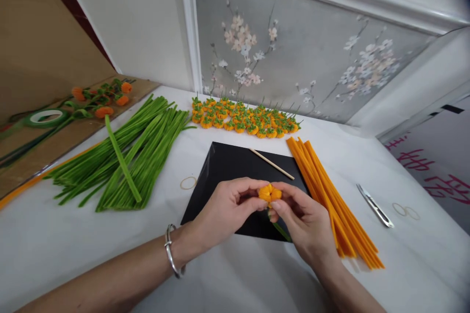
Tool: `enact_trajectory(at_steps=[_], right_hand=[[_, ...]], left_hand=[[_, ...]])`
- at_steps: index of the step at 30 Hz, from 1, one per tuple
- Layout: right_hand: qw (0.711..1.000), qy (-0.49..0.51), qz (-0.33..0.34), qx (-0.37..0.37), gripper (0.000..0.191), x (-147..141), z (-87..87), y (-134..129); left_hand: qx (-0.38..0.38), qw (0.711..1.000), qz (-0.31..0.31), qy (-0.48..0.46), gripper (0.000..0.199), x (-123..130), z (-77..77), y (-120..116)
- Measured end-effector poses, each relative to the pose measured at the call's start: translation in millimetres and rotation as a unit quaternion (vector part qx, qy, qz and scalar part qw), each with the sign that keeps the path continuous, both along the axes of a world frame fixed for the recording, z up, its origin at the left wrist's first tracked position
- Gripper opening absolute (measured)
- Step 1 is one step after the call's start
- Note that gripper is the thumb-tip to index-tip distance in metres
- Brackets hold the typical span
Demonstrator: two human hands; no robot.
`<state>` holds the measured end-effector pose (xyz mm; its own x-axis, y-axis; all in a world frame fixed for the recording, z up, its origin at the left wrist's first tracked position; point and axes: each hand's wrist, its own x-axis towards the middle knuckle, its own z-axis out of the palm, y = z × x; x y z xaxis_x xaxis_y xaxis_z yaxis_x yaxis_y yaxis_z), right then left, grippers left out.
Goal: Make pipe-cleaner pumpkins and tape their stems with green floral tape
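Between the fingertips of both hands sits a small orange pumpkin shape (270, 193) of fuzzy pipe cleaner. My left hand (229, 208) pinches its left side, and my right hand (303, 217) pinches its right side. Below the right fingers a green pipe cleaner piece (282, 231) shows; whether it joins the pumpkin is hidden. Under the hands lies a black mat (235, 166), with a thin wooden stick (271, 163) across its upper part. Orange pipe cleaners (334, 200) lie in a bundle right of the mat.
Green pipe cleaners (147, 156) are heaped at left. Several finished orange pumpkins with green tops (246, 120) stand along the back. Metal snips (374, 206) and rubber bands (406, 211) lie at right. Green tape (46, 117) and a pumpkin sprig (105, 98) rest on cardboard (88, 132).
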<state>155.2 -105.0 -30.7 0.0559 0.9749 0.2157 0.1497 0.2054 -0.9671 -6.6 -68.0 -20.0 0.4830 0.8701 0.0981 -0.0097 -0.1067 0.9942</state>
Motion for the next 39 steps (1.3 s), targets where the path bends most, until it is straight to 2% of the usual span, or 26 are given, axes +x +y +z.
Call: enact_trajectory(at_steps=[4,9,17,19,24,27,32,39], right_hand=[[0.997,-0.065,-0.01,0.044,0.023,4,-3.2,-2],[0.989,-0.131,0.0,0.075,0.027,4,-2.8,-3],[0.986,-0.148,0.014,0.077,0.026,3,-5.6,-2],[0.99,-0.124,0.019,0.067,0.026,3,-5.8,-1],[0.998,0.03,0.052,0.003,0.025,4,-2.8,3],[0.997,0.062,0.051,-0.004,0.025,4,-1.6,5],[0.999,0.002,0.039,0.036,0.028,3,-4.4,2],[0.992,-0.103,0.029,0.067,0.029,7,-7.0,0]], left_hand=[[0.013,1.0,-0.017,-0.013,0.026,-1,8.6,0],[0.006,1.0,-0.001,-0.003,0.025,-2,12.2,-1],[-0.107,0.993,0.001,-0.056,0.026,1,10.9,0],[-0.115,0.991,0.009,-0.062,0.027,1,9.9,0],[-0.106,0.993,-0.016,-0.057,0.028,-1,8.9,1],[-0.126,0.99,-0.022,-0.066,0.03,-3,10.1,2],[-0.118,0.991,-0.014,-0.063,0.026,-3,11.0,3],[-0.171,0.981,-0.013,-0.088,0.024,-2,7.3,3]])
